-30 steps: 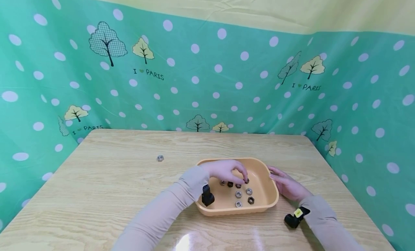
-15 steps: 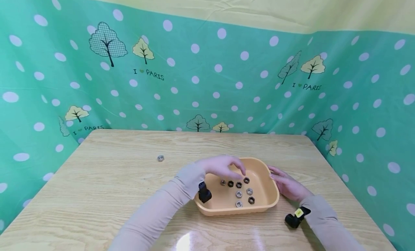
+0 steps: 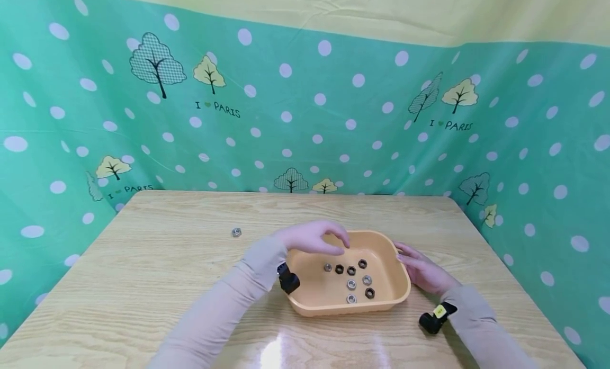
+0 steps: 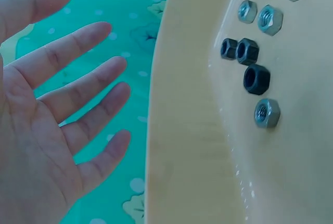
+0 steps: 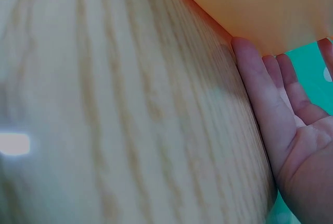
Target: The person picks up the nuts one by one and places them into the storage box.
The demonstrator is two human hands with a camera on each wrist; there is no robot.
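Note:
My left hand (image 3: 312,238) hovers over the back left of a peach plastic tray (image 3: 345,308), fingers apart and nothing in them. The left wrist view shows its palm (image 4: 31,130) with the fingers spread beside the tray wall (image 4: 182,130). Inside the tray lie several hex nuts, some dark like the black nut (image 3: 362,263), others silver like the silver nut (image 3: 351,299). My right hand (image 3: 424,271) rests against the tray's right side, thumb near the rim. In the right wrist view its extended fingers (image 5: 265,99) meet the tray's outer wall (image 5: 260,10).
A lone silver nut (image 3: 236,232) lies on the wooden table (image 3: 143,284), left of the tray and farther back. A green dotted curtain (image 3: 286,120) hangs behind the table and along its right side. Wrist cameras (image 3: 288,278) are strapped to both sleeves.
My left hand has lifted from the dark nut at the back of the group and drawn back to the left, fingers opening. The nuts stay in the tray; the right hand has not moved.

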